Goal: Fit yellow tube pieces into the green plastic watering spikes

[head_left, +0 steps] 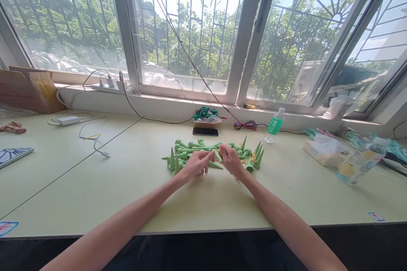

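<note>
At the middle of the pale surface [127,186], the left hand [195,164] and the right hand [231,161] are brought together over one green spike [217,155]. It is held just above the surface, at the near edge of the pile of green spikes [182,149]. The left fingers [208,157] are narrowed to a pinch, with the index stretched toward the other hand. The right fingers [226,155] are curled shut about the piece, and the exact hold is partly hidden. The step is judged to be fine two-handed work on a single piece. Any further handling is judged to call for a small, steady pinch, and for the loose spikes lying at 9 and 3 o'clock of the hands, some upright and some flat, not to be knocked. A black phone [205,131] is laid at 12 o'clock, just beyond the pile, with a green bundle [205,114] behind it. A bottle with a green label [275,125] is stood at 1 o'clock beside red and blue wires [245,125]. A white bag [321,148] and a clear bottle [359,163] laid on its side are kept at 3 o'clock, well apart. A white charger [68,120] with its cable [95,139] is left at 10 o'clock, and a cardboard box [30,89] at the far left. Nothing but the spikes themselves is set close about the hands.
</note>
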Demonstrator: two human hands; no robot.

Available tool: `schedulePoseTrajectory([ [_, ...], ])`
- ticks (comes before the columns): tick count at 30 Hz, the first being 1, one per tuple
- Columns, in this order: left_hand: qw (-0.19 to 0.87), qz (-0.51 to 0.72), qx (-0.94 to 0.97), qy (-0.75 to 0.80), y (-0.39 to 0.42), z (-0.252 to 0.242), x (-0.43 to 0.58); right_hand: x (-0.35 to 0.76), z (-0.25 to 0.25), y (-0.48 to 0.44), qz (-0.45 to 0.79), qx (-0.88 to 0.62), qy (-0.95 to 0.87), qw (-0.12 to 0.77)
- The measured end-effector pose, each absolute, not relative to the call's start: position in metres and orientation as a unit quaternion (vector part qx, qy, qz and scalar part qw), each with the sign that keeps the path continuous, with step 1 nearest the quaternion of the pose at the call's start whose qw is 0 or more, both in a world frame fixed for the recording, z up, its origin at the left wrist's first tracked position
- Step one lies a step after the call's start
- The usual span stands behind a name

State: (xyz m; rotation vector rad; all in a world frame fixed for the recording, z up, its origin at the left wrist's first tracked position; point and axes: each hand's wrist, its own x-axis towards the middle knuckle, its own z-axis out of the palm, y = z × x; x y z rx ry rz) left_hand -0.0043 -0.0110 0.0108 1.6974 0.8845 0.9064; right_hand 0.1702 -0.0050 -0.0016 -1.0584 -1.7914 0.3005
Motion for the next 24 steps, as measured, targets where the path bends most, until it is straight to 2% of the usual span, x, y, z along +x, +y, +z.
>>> schedulePoseTrajectory([
  [15,0.288,0.445,0.774,0.346,-0.0121,0.0099,-0.0052,0.1691,0.0024,-0.0054,0.127,-0.434,-0.743,0.493],
  [24,0.234,0.469,0.774,0.354,-0.01,0.0062,-0.0027,0.1676,0.0022,-0.0059,0.109,-0.444,-0.738,0.496],
])
